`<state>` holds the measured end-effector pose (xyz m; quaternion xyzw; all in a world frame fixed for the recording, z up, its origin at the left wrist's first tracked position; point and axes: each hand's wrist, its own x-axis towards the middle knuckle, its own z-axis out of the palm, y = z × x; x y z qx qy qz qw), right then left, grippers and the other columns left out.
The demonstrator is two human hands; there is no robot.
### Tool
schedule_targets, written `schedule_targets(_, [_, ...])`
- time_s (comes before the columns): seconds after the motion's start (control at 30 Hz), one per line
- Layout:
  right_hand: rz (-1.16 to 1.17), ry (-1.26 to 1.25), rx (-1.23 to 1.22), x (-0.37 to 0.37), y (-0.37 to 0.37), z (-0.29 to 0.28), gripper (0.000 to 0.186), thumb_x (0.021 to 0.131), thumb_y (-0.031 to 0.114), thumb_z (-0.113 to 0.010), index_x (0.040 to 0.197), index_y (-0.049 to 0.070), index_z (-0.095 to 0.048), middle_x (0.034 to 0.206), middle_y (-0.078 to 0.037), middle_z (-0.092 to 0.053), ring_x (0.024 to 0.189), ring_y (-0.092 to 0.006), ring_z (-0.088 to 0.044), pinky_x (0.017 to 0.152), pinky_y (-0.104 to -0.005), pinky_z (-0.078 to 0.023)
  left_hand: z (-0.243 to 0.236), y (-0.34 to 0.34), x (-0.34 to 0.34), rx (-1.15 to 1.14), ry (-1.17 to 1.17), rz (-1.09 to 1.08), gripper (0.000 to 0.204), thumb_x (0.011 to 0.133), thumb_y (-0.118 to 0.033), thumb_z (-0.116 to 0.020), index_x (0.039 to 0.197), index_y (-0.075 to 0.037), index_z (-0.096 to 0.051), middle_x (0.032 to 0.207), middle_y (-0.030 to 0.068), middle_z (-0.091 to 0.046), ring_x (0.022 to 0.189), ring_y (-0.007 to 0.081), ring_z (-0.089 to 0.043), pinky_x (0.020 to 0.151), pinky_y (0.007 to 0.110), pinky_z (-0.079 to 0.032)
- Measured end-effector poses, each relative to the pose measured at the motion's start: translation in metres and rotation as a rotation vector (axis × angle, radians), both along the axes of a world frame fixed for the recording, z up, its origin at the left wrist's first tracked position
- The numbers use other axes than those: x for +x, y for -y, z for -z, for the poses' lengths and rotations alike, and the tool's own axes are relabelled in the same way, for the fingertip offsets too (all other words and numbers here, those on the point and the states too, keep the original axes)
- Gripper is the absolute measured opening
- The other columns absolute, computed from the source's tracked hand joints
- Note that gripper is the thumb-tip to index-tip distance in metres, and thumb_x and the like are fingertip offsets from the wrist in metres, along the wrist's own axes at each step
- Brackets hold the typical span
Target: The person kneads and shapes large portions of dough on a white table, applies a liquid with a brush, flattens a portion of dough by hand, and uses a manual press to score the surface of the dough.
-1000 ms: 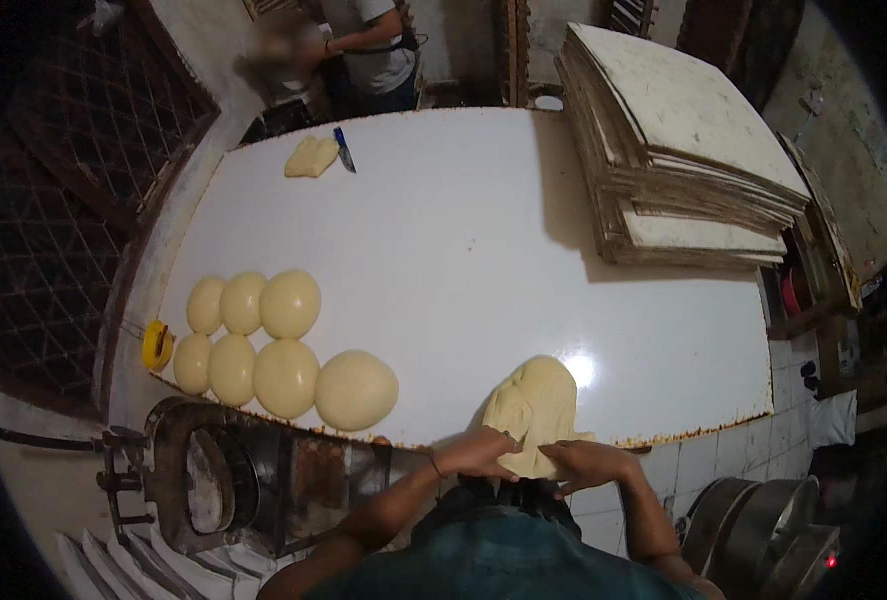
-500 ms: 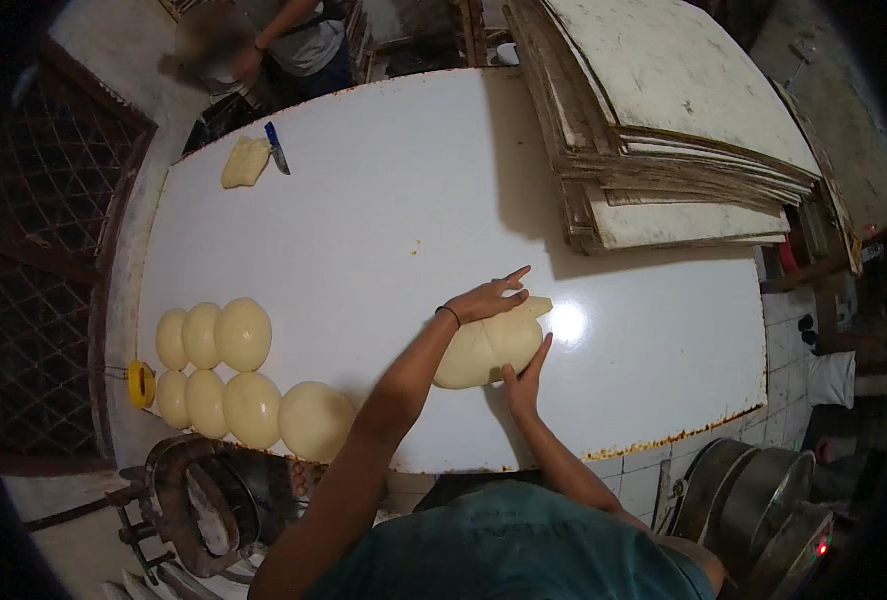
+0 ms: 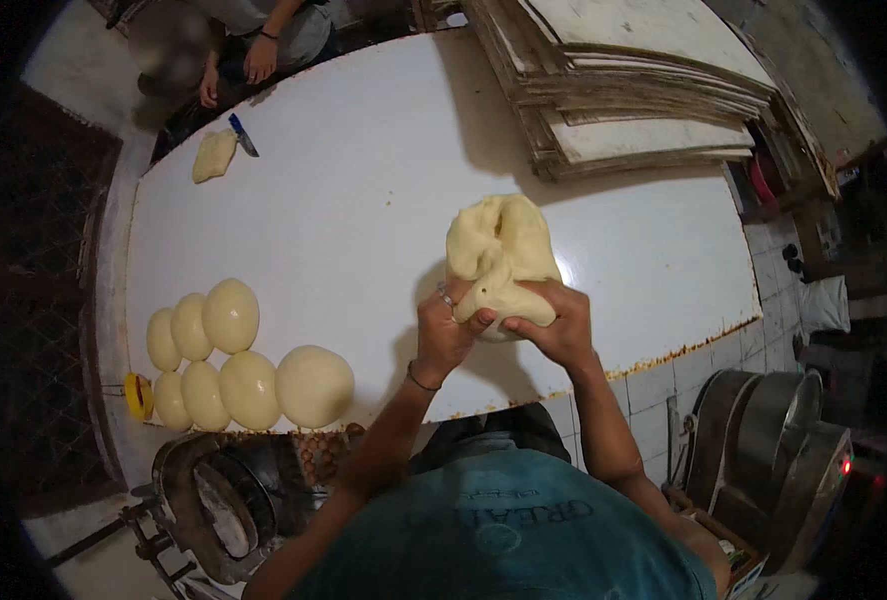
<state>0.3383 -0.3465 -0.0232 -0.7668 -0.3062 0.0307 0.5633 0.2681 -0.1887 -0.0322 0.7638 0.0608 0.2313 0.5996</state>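
A large lump of pale yellow dough (image 3: 503, 240) is held up over the white table (image 3: 363, 150), its folded and creased side showing. My left hand (image 3: 450, 325) grips its near left edge, thumb on top, and my right hand (image 3: 560, 325) grips the near right edge the same way. The two thumbs almost meet on the dough; most other fingers are hidden beneath or behind it. To the left, several smooth dough balls stand in two rows, the largest ball (image 3: 314, 386) at the right end of the near row.
A flat dough piece (image 3: 214, 156) and a blue-handled knife (image 3: 244, 136) lie at the far left. Stacked boards (image 3: 653, 95) cover the far right corner. A yellow container (image 3: 138, 397) is at the left edge. Beyond the table is another person (image 3: 273, 40). Metal pans (image 3: 763, 440) stand lower right.
My hands have gone from resting around the dough on the table to gripping its near edge. The dough is now raised, with its folded side showing. The view has shifted a little.
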Motion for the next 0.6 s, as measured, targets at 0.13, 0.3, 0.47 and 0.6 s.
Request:
schedule_targets(0.13, [0.045, -0.343, -0.460, -0.105, 0.048, 0.102, 0.052, 0.073, 0.045, -0.073, 0.101, 0.003, -0.067, 0.089, -0.020, -0.066, 0.082, -0.0282, -0.066, 0.070, -0.0345, -0.050, 0.114, 0.036, -0.098, 0.223, -0.598, -0.025, 0.041, 0.080, -0.036, -0.067, 0.086, 0.005, -0.064, 0.069, 0.0267, -0.060, 0.069, 0.0386, -0.063, 0.061, 0.042, -0.049])
schedule_targets(0.3, [0.175, -0.310, -0.377, -0.137, 0.045, 0.059, 0.067, 0.074, 0.047, -0.069, 0.125, 0.007, -0.052, 0.110, -0.022, -0.053, 0.107, -0.0353, -0.050, 0.088, -0.0470, -0.040, 0.058, 0.039, -0.109, 0.312, -0.432, -0.006, 0.041, 0.083, -0.036, -0.064, 0.107, -0.003, -0.062, 0.093, 0.0224, -0.061, 0.087, 0.0353, -0.059, 0.073, 0.042, -0.045])
schedule_targets(0.47, [0.347, -0.038, -0.572, -0.044, -0.014, 0.106, 0.080, 0.080, 0.051, -0.058, 0.142, 0.010, -0.028, 0.141, -0.028, -0.019, 0.130, -0.0430, -0.019, 0.095, -0.0688, -0.017, 0.078, 0.019, 0.015, 0.657, -0.767, -0.083, 0.070, 0.088, -0.045, -0.051, 0.145, -0.016, -0.023, 0.147, 0.0240, -0.014, 0.132, 0.0456, -0.017, 0.096, 0.063, -0.025])
schedule_targets(0.6, [0.644, -0.054, -0.108, 0.074, -0.034, 0.106, 0.064, 0.090, 0.031, -0.051, 0.141, 0.004, -0.026, 0.146, -0.024, -0.010, 0.134, -0.0401, -0.013, 0.107, -0.0525, -0.016, 0.114, -0.028, 0.152, 0.746, -0.474, -0.222, 0.069, 0.089, -0.053, -0.045, 0.143, -0.013, -0.027, 0.148, 0.0247, -0.013, 0.135, 0.0467, -0.008, 0.100, 0.069, -0.011])
